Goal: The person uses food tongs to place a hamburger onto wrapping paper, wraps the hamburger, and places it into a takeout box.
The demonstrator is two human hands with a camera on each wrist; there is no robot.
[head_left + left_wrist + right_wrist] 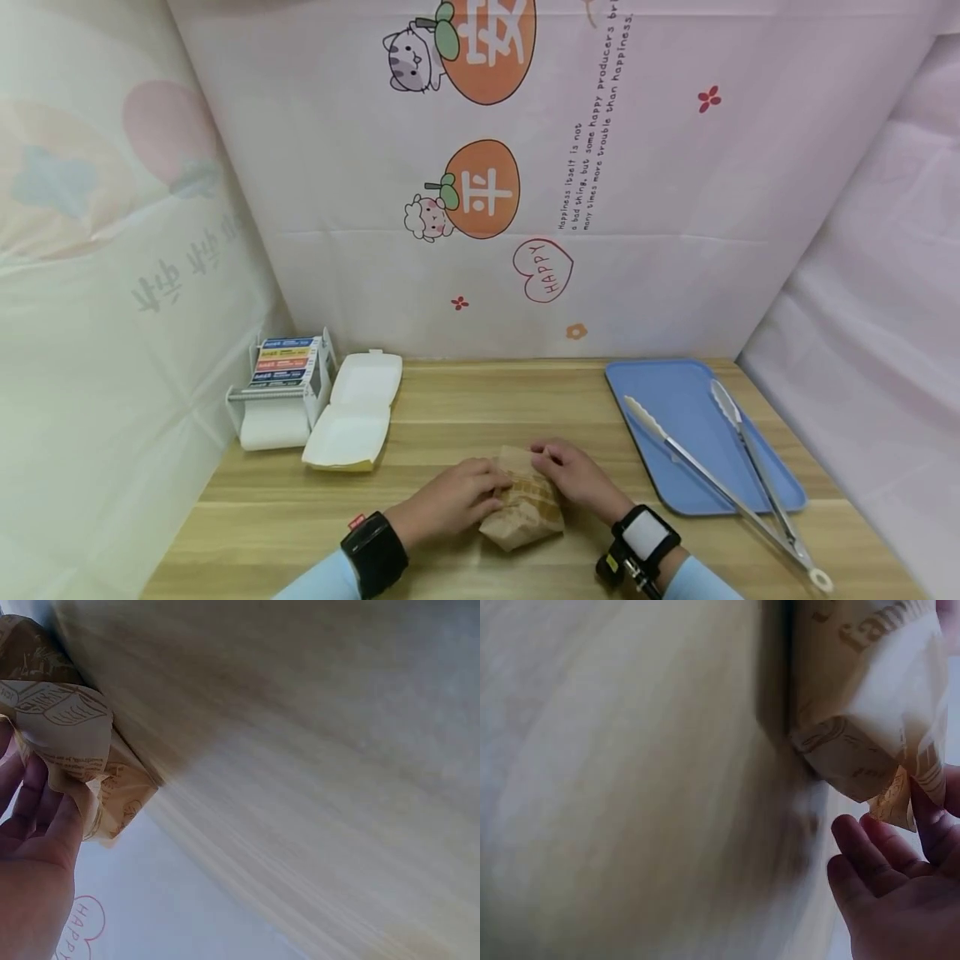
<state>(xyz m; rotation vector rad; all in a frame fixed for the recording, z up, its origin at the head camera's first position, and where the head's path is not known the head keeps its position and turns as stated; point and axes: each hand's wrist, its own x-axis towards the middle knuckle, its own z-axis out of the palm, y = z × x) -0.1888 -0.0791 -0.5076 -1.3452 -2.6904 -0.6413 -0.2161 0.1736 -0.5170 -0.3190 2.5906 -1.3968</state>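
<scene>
A brown printed paper wrapper [522, 508] lies folded around something bulky near the front middle of the table; its contents are hidden. My left hand [456, 496] holds the left side, fingers bent against the paper. In the left wrist view, that hand [37, 847] has a loose paper flap [64, 724] beside its fingertips. At the far right corner, my right hand [573, 473] pinches the paper's edge. The right wrist view shows thumb and index finger of this hand [900, 900] at a folded end [892, 806], the other fingers loosely bent below.
To the right lies a blue tray [675, 483] with metal tongs [705, 475] across it, their handle end past its front edge. An open white clamshell box [352, 417] sits at the left, beside a label dispenser [281, 392]. A printed cloth [645, 283] walls the back.
</scene>
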